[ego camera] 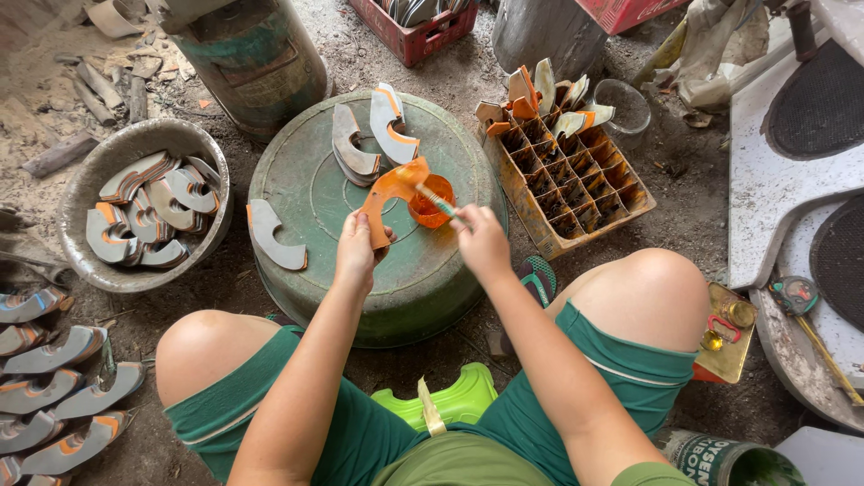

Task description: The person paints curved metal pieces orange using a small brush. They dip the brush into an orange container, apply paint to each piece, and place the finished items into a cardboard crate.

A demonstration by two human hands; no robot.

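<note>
We see the left hand point(357, 255) closed around the lower end of an orange curved piece point(389, 196), whose long axis rises up and to the right over the green upturned tub point(315, 193). The right hand point(483, 241) pinches a thin brush point(438, 202), its tip just right of the piece, above the small orange cup point(430, 205)

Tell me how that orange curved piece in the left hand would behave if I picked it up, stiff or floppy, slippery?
The curved piece probably stays stiff: held at one end by the left hand, it doesn't droop. Its orange coat looks wet, with the brush in the right hand beside it, so it may be slippery and smear. Flat, so unlikely to roll.
</note>
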